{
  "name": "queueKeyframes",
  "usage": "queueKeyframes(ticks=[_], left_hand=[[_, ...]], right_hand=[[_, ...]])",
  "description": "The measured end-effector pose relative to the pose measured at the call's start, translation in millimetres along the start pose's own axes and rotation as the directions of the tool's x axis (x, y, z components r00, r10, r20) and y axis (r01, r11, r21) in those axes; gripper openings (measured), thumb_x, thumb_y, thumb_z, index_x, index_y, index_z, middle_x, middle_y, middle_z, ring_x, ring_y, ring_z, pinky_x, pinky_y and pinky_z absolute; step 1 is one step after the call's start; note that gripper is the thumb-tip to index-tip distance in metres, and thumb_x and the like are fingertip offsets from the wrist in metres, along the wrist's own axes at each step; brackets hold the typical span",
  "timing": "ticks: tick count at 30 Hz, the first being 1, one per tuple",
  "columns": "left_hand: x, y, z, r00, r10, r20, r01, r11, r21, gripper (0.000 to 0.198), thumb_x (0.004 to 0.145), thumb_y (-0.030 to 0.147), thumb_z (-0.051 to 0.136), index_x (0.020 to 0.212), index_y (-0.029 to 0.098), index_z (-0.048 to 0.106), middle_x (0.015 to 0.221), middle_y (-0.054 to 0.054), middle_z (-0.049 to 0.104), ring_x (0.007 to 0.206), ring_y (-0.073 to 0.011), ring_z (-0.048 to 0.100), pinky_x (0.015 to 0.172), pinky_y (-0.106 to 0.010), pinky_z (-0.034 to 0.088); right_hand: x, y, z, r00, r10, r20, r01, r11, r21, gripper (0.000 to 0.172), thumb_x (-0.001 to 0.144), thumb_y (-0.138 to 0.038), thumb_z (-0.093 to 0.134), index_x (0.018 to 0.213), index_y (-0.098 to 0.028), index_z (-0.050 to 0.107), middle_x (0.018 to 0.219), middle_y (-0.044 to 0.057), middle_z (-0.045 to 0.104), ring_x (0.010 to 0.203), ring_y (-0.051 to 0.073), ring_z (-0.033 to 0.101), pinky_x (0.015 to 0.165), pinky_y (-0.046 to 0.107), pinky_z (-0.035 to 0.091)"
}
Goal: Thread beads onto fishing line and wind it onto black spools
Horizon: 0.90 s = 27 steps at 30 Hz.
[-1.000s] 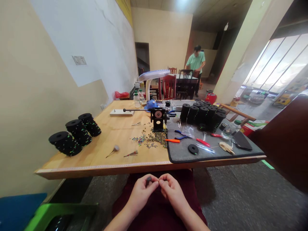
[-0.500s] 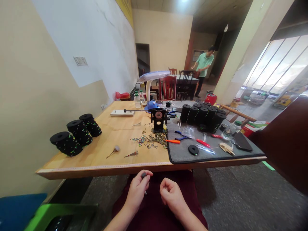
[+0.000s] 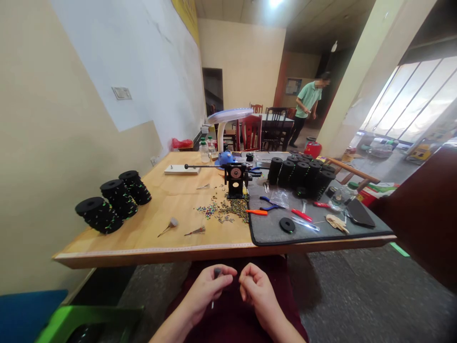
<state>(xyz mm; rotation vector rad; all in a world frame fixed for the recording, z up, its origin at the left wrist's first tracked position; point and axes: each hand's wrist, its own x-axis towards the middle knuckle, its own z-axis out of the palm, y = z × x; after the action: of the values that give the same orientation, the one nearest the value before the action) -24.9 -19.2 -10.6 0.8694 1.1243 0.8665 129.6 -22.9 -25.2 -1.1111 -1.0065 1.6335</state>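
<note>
Both hands hover over my lap below the front edge of the wooden table [image 3: 160, 247]. My left hand [image 3: 207, 290] is closed in a pinch on a small dark grey piece [image 3: 216, 272] held at the fingertips; a thin pale pin hangs below it. My right hand [image 3: 257, 290] is curled shut close beside it, fingertips pinched, and what it holds, if anything, I cannot make out. The two hands are a short gap apart.
On the table sit three black spools [image 3: 112, 197] at left, a hand-crank winder [image 3: 235, 178], scattered small beads [image 3: 224, 209], and a grey mat [image 3: 271, 233] with pliers, scissors and several black spools [image 3: 300, 171]. A desk lamp [image 3: 228, 116] stands behind. A person in green [image 3: 307, 102] stands far back.
My hands met, parted, then drew near again, slightly lower. The person in green walked right, away from the far table.
</note>
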Motion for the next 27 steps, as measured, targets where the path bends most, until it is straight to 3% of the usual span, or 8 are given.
queueKeyframes(ticks=[6, 8, 11, 13, 18, 21, 24, 27], left_hand=[[4, 10, 3.3, 0.985, 0.158, -0.075, -0.148, 0.981, 0.127, 0.035, 0.064, 0.047, 0.072, 0.065, 0.014, 0.064, 0.045, 0.010, 0.035, 0.041, -0.0051, 0.023, 0.042, -0.021, 0.015], [3, 12, 3.4, 0.966, 0.245, -0.084, -0.217, 0.943, 0.252, 0.031, 0.068, 0.044, 0.069, 0.062, 0.014, 0.064, 0.046, 0.007, 0.043, 0.044, -0.0073, 0.031, 0.044, -0.021, 0.023], [-2, 17, 6.7, 0.936, 0.349, -0.056, -0.298, 0.864, 0.405, 0.024, 0.073, 0.036, 0.065, 0.061, 0.015, 0.065, 0.053, 0.001, 0.058, 0.052, -0.0118, 0.045, 0.053, -0.022, 0.034], [-5, 20, 9.5, 0.923, 0.384, -0.034, -0.324, 0.820, 0.472, 0.022, 0.075, 0.033, 0.062, 0.062, 0.016, 0.065, 0.055, -0.001, 0.063, 0.054, -0.0139, 0.049, 0.056, -0.023, 0.036], [1, 23, 6.9, 0.890, 0.452, 0.059, -0.384, 0.673, 0.632, 0.020, 0.079, 0.030, 0.058, 0.065, 0.018, 0.066, 0.055, 0.000, 0.062, 0.052, -0.0144, 0.049, 0.052, -0.023, 0.033], [14, 31, -0.6, 0.856, 0.509, 0.096, -0.388, 0.508, 0.769, 0.015, 0.081, 0.029, 0.055, 0.075, 0.019, 0.064, 0.058, 0.000, 0.062, 0.053, -0.0156, 0.051, 0.053, -0.024, 0.034], [34, 45, -6.5, 0.826, 0.552, 0.119, -0.304, 0.258, 0.917, 0.014, 0.083, 0.021, 0.050, 0.089, 0.018, 0.062, 0.079, -0.007, 0.068, 0.071, -0.0206, 0.061, 0.065, -0.028, 0.042], [55, 54, -7.5, 0.819, 0.563, 0.110, -0.241, 0.164, 0.956, 0.025, 0.079, 0.010, 0.048, 0.100, 0.018, 0.061, 0.095, -0.012, 0.068, 0.089, -0.0252, 0.062, 0.078, -0.034, 0.044]], right_hand=[[0, 1, -3, 0.998, 0.006, 0.064, 0.002, 0.993, -0.119, 0.019, 0.072, -0.032, 0.058, 0.066, -0.019, 0.047, 0.038, -0.008, 0.050, 0.033, 0.004, 0.031, 0.037, 0.017, 0.022], [1, -3, -4, 0.994, 0.017, 0.105, -0.001, 0.989, -0.146, 0.019, 0.072, -0.034, 0.061, 0.071, -0.018, 0.050, 0.047, -0.004, 0.059, 0.036, 0.006, 0.040, 0.037, 0.016, 0.026], [3, -11, -3, 0.990, -0.003, 0.141, 0.015, 0.996, -0.085, 0.030, 0.067, -0.035, 0.069, 0.086, -0.016, 0.055, 0.069, 0.002, 0.066, 0.057, 0.013, 0.058, 0.043, 0.019, 0.041], [5, -15, -2, 0.987, -0.020, 0.161, 0.026, 0.999, -0.033, 0.037, 0.067, -0.039, 0.071, 0.090, -0.016, 0.055, 0.070, 0.001, 0.066, 0.061, 0.014, 0.060, 0.049, 0.022, 0.046], [11, -10, -2, 0.988, -0.021, 0.154, 0.044, 0.988, -0.151, 0.039, 0.071, -0.052, 0.065, 0.077, -0.017, 0.051, 0.046, -0.006, 0.055, 0.036, 0.006, 0.040, 0.039, 0.018, 0.030], [15, -5, -7, 0.996, -0.039, 0.084, 0.054, 0.983, -0.174, 0.040, 0.069, -0.054, 0.066, 0.067, -0.019, 0.047, 0.039, -0.009, 0.048, 0.034, 0.004, 0.031, 0.037, 0.017, 0.021], [18, -2, -10, 0.999, -0.041, 0.022, 0.043, 0.995, -0.090, 0.043, 0.066, -0.056, 0.067, 0.065, -0.020, 0.044, 0.037, -0.011, 0.042, 0.033, 0.003, 0.023, 0.037, 0.018, 0.015], [18, -1, -10, 0.999, -0.035, -0.012, 0.035, 0.999, -0.012, 0.047, 0.063, -0.059, 0.069, 0.066, -0.020, 0.045, 0.037, -0.012, 0.038, 0.034, 0.003, 0.021, 0.037, 0.018, 0.012]])
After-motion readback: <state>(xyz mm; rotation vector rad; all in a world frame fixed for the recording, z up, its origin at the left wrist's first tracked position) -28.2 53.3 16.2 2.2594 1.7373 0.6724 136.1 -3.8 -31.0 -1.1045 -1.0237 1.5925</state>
